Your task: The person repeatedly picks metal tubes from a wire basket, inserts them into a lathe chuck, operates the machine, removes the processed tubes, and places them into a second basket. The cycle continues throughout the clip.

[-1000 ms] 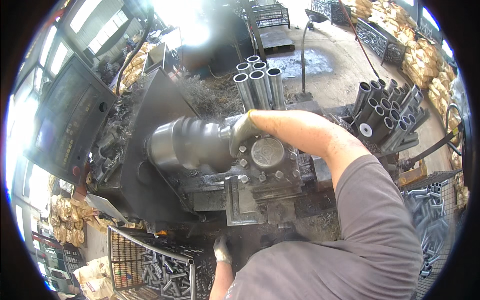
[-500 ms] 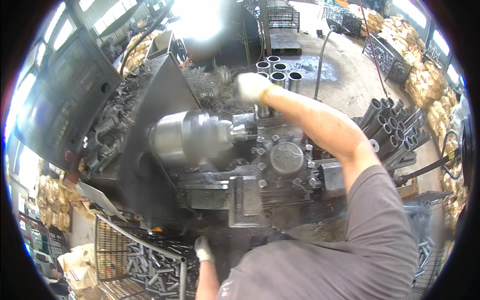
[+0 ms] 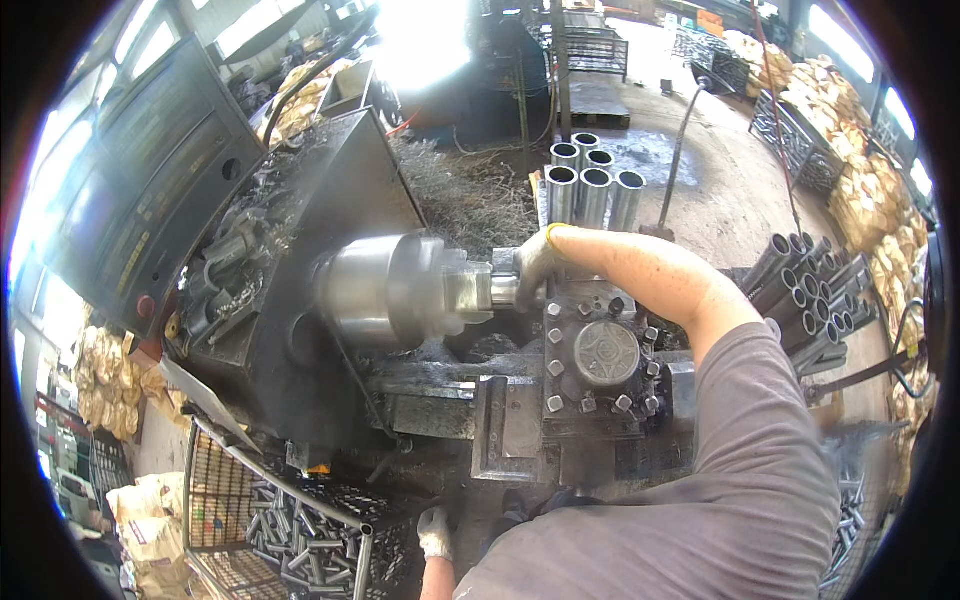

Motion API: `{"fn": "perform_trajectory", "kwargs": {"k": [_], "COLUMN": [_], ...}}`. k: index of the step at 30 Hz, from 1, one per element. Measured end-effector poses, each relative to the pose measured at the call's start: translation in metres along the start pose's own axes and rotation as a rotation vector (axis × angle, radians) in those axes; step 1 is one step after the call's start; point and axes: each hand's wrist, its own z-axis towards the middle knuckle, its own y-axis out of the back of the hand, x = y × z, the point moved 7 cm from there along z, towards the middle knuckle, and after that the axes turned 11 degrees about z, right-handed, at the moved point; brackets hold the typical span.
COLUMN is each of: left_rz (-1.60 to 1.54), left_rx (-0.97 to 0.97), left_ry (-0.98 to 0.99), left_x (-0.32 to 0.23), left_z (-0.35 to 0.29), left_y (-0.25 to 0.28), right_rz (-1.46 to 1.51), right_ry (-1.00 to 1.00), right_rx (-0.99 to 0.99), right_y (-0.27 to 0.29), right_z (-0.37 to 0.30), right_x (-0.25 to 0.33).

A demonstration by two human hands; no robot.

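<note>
My right hand [image 3: 537,268], in a pale work glove, is curled round the outer end of a short shiny metal tube [image 3: 505,287]. The tube's other end sits at the jaws of the lathe chuck [image 3: 385,290], which looks blurred. Part of the tube is hidden by the glove. Just nearer than this hand stands the tool post [image 3: 606,354], ringed with square-headed bolts. My left hand [image 3: 434,533], also gloved, is low beside the wire basket; its fingers look curled, and whatever they may hold is hidden.
Several upright steel tubes [image 3: 595,190] stand behind the tool post. More tubes [image 3: 810,295] lie bundled at the right. The wire basket [image 3: 275,480] at lower left holds cut metal pieces. Metal shavings [image 3: 460,195] heap behind the chuck. A dark control panel [image 3: 140,200] rises at left.
My right hand has come down from beside the upright tubes to the tube at the chuck. My left hand shows slightly lower and farther right. The view has shifted a little.
</note>
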Motion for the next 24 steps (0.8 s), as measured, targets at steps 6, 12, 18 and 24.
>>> {"fn": "perform_trajectory", "kwargs": {"k": [6,12,18,24], "left_rz": [-0.056,0.29,-0.376,-0.351], "left_rx": [0.044,0.14,0.726,0.932], "left_ry": [0.119,-0.365,-0.73,0.01], "left_x": [0.027,-0.071,-0.329,-0.312], "left_z": [-0.009,0.023,-0.097,-0.111], "left_y": [0.02,0.018,-0.028,-0.084], "right_rz": [-0.18,-0.635,-0.029,0.723], "right_ry": [0.107,-0.17,-0.061,-0.102], "right_rx": [-0.081,-0.77,-0.854,-0.474], "right_y": [-0.009,0.02,-0.115,-0.275], "right_z": [-0.012,-0.176,-0.249,-0.181], "right_x": [-0.015,-0.006,0.129,0.084]}}
